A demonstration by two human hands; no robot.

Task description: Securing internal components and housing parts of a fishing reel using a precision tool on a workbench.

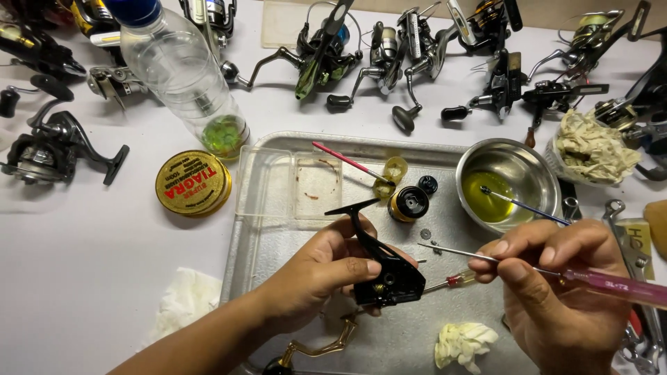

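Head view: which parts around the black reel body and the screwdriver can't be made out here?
- Black reel body: the left hand covers its near side.
- Screwdriver: handle end cut off by the right edge; the right hand fingers hide part of the shaft.
- Gold handle: its knob runs off the bottom edge.
- Small gear on the metal tray: too small to read teeth.

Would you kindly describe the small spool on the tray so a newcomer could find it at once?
Start at the metal tray and find the steel bowl of yellow oil at its far right corner. Just left of the bowl lies the spool: a short black-and-gold cylinder on its side, unlike the flat black cap beside it.
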